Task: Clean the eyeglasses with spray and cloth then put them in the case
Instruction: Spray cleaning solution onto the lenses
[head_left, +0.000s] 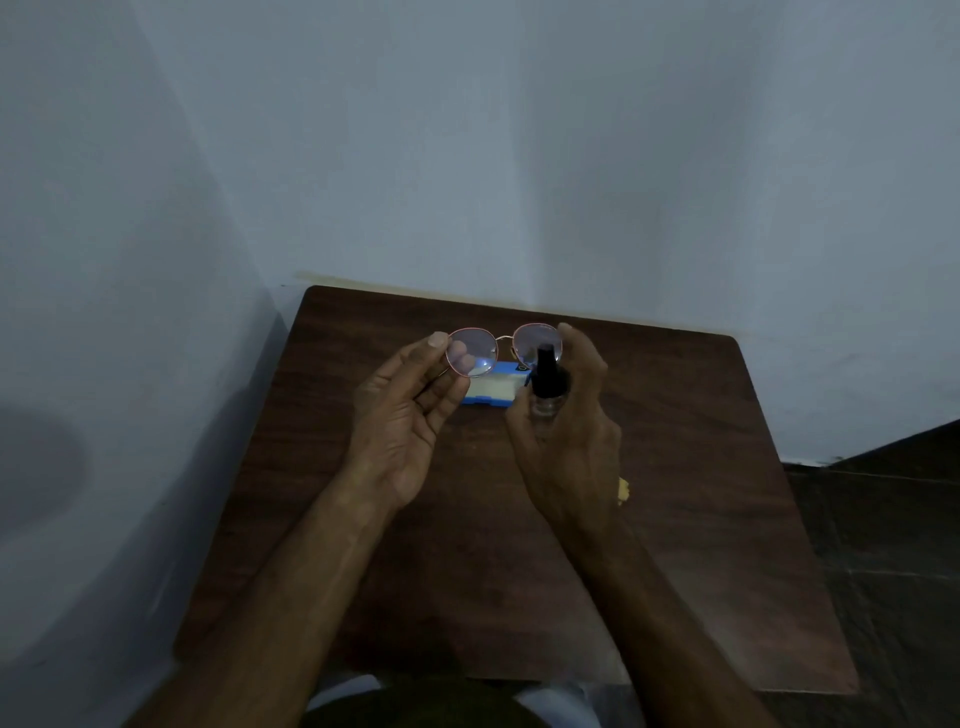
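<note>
Round eyeglasses (503, 338) with a thin pink-gold frame are held up above the table, lenses facing me. My left hand (410, 415) pinches the rim of the left lens between thumb and fingers. My right hand (566, 426) grips a small clear spray bottle (546, 384) with a black nozzle, held just in front of the right lens, index finger raised beside the nozzle. A blue eyeglass case (491, 387) lies open on the table behind the hands, its pale inside showing. A yellow cloth (623, 491) peeks out from behind my right wrist.
The dark wooden table (701, 519) stands in a corner against pale walls (467, 156). Dark floor (893, 519) shows to the right of the table. The light is dim.
</note>
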